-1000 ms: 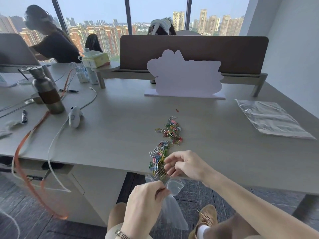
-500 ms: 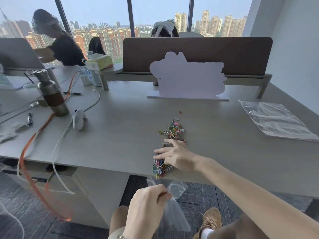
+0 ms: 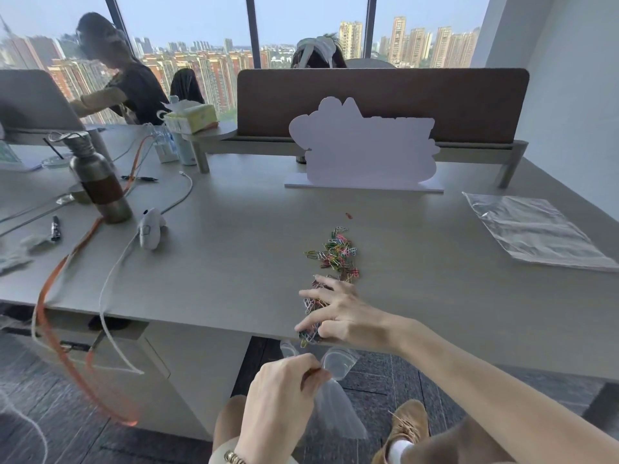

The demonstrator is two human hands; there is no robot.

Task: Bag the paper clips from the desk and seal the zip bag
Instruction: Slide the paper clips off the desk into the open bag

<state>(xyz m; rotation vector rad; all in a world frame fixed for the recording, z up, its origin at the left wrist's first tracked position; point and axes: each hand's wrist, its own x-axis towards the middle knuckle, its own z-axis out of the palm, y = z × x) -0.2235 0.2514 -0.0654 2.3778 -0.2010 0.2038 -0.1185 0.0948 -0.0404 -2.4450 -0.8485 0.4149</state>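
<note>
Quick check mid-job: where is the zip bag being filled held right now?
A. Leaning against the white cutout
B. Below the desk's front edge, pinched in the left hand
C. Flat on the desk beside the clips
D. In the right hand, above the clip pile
B: the left hand pinches the clear zip bag below the desk edge, while the right hand rests on the paper clips above.

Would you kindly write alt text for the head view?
At the desk edge, the right hand sweeps coloured paper clips toward a clear zip bag that the left hand holds open below. A second bag lies flat far right.
</note>
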